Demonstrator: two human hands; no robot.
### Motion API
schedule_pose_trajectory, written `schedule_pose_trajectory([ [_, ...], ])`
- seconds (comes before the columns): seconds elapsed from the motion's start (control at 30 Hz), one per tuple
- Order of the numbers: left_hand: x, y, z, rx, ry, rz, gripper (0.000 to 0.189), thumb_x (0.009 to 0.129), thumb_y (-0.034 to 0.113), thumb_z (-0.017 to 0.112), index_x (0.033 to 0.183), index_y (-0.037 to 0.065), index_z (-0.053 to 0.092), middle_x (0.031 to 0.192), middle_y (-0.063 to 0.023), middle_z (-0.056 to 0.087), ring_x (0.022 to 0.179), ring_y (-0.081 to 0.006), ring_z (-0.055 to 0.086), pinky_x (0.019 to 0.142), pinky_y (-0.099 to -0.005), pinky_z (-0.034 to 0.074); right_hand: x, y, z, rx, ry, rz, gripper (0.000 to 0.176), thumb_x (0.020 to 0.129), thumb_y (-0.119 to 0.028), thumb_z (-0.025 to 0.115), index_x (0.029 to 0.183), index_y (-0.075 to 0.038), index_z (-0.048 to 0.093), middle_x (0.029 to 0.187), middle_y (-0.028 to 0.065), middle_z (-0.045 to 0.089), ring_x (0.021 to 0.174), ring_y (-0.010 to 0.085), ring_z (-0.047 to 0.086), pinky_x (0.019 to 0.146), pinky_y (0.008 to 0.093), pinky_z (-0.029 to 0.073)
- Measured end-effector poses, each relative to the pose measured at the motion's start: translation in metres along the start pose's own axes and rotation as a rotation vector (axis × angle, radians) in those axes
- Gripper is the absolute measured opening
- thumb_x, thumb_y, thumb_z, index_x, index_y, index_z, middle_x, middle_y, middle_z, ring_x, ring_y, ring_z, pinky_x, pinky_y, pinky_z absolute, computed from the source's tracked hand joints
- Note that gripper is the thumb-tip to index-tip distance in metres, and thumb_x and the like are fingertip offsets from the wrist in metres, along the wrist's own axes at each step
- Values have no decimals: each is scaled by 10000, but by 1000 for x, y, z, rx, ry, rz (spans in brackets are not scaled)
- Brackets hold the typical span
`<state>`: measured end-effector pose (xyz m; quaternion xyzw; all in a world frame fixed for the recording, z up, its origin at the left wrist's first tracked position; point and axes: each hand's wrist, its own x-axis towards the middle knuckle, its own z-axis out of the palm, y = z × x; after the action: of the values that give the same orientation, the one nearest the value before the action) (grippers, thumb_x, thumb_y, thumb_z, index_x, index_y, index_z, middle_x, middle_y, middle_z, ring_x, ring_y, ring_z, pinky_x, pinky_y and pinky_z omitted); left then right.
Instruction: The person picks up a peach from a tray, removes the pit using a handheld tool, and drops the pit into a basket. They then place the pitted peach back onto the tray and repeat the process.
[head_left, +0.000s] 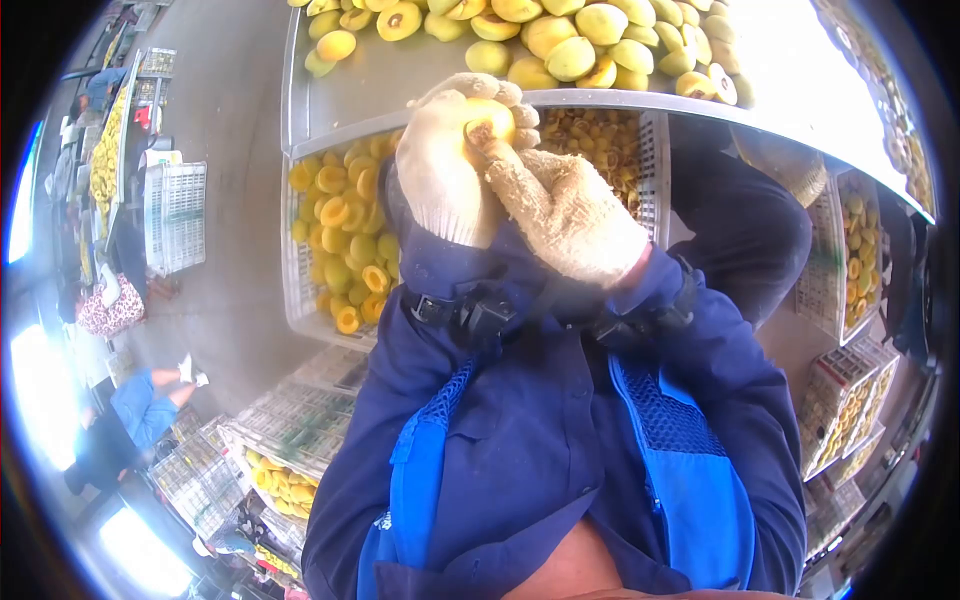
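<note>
Just past the edge of the metal table, my gloved left hand (445, 165) is wrapped around a yellow peach (490, 125), cut side showing, with brown at its centre. My gloved right hand (575, 210) reaches across from the right, fingers curled, its tip at the brown centre of the fruit. Whether a small tool sits in that hand is hidden by the glove. Below my hands, one crate (291, 270) contains peach halves and another crate (655, 180) contains brownish pits or scraps.
Many peaches, several cut, lie on the metal table (385, 75) ahead. More crates of fruit (850, 400) stand at the right, and stacked crates (310, 410) at lower left. A neighbour's gloved hand (785, 165) shows at right. Other people and a white crate (175, 215) are further left.
</note>
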<state>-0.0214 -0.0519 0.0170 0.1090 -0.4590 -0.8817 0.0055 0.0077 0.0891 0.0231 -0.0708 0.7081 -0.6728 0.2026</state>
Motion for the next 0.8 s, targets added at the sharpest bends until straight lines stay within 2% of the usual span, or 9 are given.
schedule_pose_trajectory([
  [0.17,11,-3,-12,-97,-261,-157,385,1044,379,532,1026,10,638,972,-186,702,813,-304,674,742,-400,571,14,32,-42,1127,-703,479,557,1139,-474,598,927,26,721,617,38,635,479,135,576,454,273,423],
  [0.23,14,4,-5,-148,-303,-299,389,1047,384,532,1030,12,641,944,-170,698,801,-291,668,719,-389,548,-3,32,-25,1174,-338,446,514,1068,-448,719,1026,64,738,674,59,663,462,100,512,423,253,377],
  [0.27,14,8,-5,-115,-220,-406,399,1052,390,518,1029,14,651,951,-150,699,781,-279,665,691,-382,527,-12,23,-8,1099,-24,397,525,1046,-453,749,1064,72,749,706,60,679,466,94,502,437,256,376],
  [0.33,13,7,-3,4,-159,-359,433,1059,394,499,1024,-4,663,946,-139,708,761,-264,669,683,-378,520,-30,61,-36,705,-235,328,432,1033,-357,776,1172,44,699,1026,159,758,906,228,729,823,374,596],
  [0.47,16,23,-50,242,-106,-196,435,1047,361,552,1064,-37,726,970,-157,766,858,-269,742,796,-376,589,-19,26,-65,-62,-284,516,496,1114,-483,646,928,-34,750,661,59,681,596,196,671,587,393,537],
  [0.53,15,62,-87,1310,-146,149,321,925,223,779,1166,12,805,1111,-136,817,1008,-269,789,971,-379,604,-27,93,-75,-892,124,-85,542,1137,-518,589,901,-54,741,645,112,645,563,223,618,577,401,510],
  [0.57,20,77,-109,1783,-226,501,325,922,200,787,1202,36,802,1117,-151,823,1035,-284,791,982,-374,597,-28,93,-79,-944,223,53,512,1139,-483,606,920,-39,740,662,147,657,577,247,634,596,415,517],
  [0.67,77,107,-150,1629,69,358,365,986,302,742,1266,74,793,1151,-203,799,1102,-385,765,980,-459,593,-22,42,-84,-132,162,570,454,1132,-425,639,965,-18,750,761,215,705,676,317,705,695,466,559],
  [0.8,208,95,-162,2010,205,568,525,992,430,688,1446,166,687,1445,-91,710,1301,-364,670,1120,-460,526,-15,58,-65,-328,142,325,439,1135,-420,636,1060,-7,763,790,214,725,730,306,737,710,456,560],
])
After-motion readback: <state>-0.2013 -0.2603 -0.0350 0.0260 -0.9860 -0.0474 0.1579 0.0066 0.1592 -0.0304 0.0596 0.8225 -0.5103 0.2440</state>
